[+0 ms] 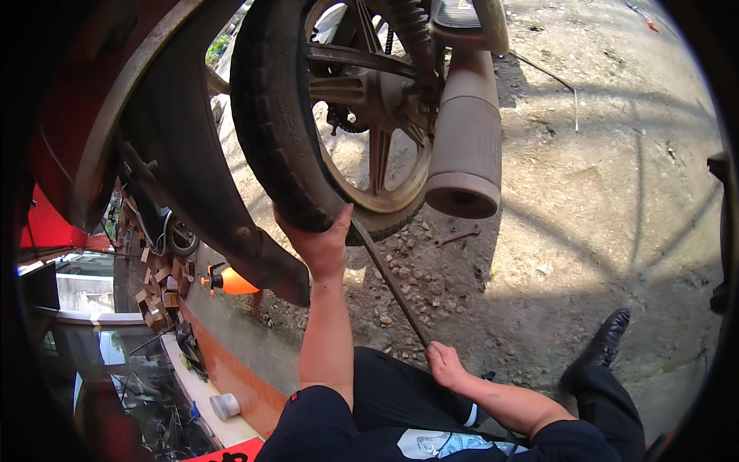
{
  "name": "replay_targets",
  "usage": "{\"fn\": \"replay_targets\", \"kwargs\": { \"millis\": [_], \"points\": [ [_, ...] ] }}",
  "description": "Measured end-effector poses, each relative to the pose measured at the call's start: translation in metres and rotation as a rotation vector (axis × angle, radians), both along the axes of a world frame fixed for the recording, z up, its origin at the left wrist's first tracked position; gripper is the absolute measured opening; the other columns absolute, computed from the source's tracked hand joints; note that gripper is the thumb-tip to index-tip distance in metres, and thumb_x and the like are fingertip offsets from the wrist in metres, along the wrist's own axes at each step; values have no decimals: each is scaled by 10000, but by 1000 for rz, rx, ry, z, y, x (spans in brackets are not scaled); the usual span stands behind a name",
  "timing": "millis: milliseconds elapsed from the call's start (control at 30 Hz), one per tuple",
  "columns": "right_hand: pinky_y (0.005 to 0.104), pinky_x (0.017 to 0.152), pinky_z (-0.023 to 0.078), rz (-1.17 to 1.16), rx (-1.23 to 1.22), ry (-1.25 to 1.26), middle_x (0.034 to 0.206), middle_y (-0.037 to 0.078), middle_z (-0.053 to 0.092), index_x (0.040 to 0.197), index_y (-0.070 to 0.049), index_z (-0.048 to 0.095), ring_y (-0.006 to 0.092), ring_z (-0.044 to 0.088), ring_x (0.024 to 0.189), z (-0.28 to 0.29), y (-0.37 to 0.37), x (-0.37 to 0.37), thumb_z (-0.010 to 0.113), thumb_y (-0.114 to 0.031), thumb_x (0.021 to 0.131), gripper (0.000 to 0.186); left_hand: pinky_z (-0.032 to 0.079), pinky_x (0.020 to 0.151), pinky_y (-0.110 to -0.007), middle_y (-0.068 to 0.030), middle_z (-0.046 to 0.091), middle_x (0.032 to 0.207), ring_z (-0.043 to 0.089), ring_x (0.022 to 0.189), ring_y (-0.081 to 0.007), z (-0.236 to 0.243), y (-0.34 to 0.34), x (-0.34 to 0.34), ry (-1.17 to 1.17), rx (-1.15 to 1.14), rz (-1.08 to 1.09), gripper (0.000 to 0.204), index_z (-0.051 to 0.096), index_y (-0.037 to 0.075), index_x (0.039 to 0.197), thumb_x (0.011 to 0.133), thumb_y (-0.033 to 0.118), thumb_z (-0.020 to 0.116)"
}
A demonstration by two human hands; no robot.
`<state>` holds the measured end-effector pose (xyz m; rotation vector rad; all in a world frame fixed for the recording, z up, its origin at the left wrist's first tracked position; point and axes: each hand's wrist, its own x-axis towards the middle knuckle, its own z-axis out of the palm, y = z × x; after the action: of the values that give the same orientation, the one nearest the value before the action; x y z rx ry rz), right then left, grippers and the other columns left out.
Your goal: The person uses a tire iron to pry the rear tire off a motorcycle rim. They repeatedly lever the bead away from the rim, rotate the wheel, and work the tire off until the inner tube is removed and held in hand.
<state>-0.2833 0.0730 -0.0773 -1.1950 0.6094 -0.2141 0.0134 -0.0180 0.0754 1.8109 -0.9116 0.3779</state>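
Fingers (433, 354) of your right hand (448, 368) are curled closed around the lower end of a long, thin, dark metal bar (394, 289). Your left hand (322, 245) is spread under the bottom of a worn black rubber tyre (265, 127), its thumb up against the near sidewall; how its other fingers sit you cannot tell, since they are partly hidden. The bar slants up from your right hand to the tyre's lower edge, just beside that thumb; whether its tip goes under the bead is unclear.

Inside the tyre sits a dusty, bronze-coloured spoked wheel rim (379, 158). Right of it hangs a grey cylindrical exhaust muffler (466, 146); to the left, a long, dark, curved mudguard (208, 169) reaches down near your left wrist. Below the muffler, a slim reddish wrench (457, 236) lies on the pebbly, sunlit ground (593, 185). Further left is a bright orange rounded bottle (235, 282), beyond the mudguard.
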Motion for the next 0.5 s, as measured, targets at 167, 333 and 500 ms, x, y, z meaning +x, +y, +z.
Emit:
{"fn": "replay_targets", "kwargs": {
  "millis": [167,333,500],
  "points": [
    [417,541,411,-86,74,-34,617,175,512,798,5,513,314,494,558,3,10,43,446,-331,1012,403,393,1008,-342,-118,497,1245,503,1135,-216,-3,1,-2,133,-31,-62,924,326,-12,1346,623,103,890],
    [394,547,407,-81,152,-71,614,116,495,777,-20,495,249,495,563,-20,35,60,398,-392,1025,457,372,1012,-368,-124,479,1233,486,1131,-221,-27,11,1,69,-20,-40,919,340,-24,1317,620,187,901],
    [329,523,395,17,337,-121,614,29,473,806,-47,491,149,466,567,-40,35,70,396,-455,1018,469,377,1003,-362,-117,489,1216,493,1116,-215,-37,10,-1,49,-8,-33,905,348,-27,1315,620,161,897]
  ]
}}
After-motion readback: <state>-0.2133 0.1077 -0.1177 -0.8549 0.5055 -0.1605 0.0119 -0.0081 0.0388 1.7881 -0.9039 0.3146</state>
